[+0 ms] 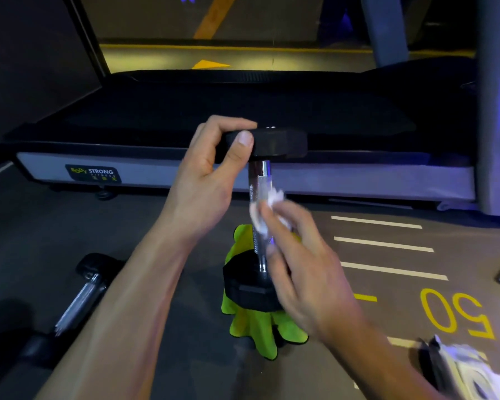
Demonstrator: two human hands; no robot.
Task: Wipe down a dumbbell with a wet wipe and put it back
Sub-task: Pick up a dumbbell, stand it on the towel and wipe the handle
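A black hex dumbbell point(259, 180) with a chrome handle stands upright on its lower head, on a bright green cloth point(254, 327) spread on the floor. My left hand point(214, 174) grips the upper head from the left, thumb on its near face. My right hand point(298, 255) holds a crumpled white wet wipe point(267, 212) against the right side of the chrome handle; the hand is motion-blurred.
A second dumbbell point(81, 295) lies on the floor at the lower left. A treadmill point(145, 171) with a Body Strong label runs across just behind. A packet of wipes point(459, 368) lies at the lower right, near yellow "50" floor markings and white lines.
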